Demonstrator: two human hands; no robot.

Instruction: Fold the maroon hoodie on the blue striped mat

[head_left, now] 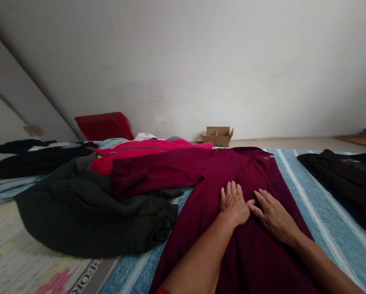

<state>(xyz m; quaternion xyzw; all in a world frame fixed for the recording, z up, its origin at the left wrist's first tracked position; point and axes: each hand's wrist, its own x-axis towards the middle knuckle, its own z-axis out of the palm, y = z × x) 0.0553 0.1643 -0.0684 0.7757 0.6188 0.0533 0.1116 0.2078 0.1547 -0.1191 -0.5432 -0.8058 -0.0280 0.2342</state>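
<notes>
A long-sleeved maroon top (198,208) lies spread out in front of me, one sleeve stretched to the left and its collar at the far end. My left hand (234,204) rests flat on its upper middle, fingers pointing away. Close beside it, my right hand (273,214) presses on the cloth with its fingers extended and thumb apart. The thumb comes near the left wrist. Neither hand grips the fabric. The right side of the top is partly folded in or hidden under my forearm; I cannot tell which.
Dark green clothing (87,216) lies left, beneath the maroon sleeve. Behind it are a pink zipped jacket (152,146) and black garments (42,157). A folded black garment (338,175) lies right on the blue striped sheet (305,192). A cardboard box (222,134) and red bag (105,125) stand by the wall.
</notes>
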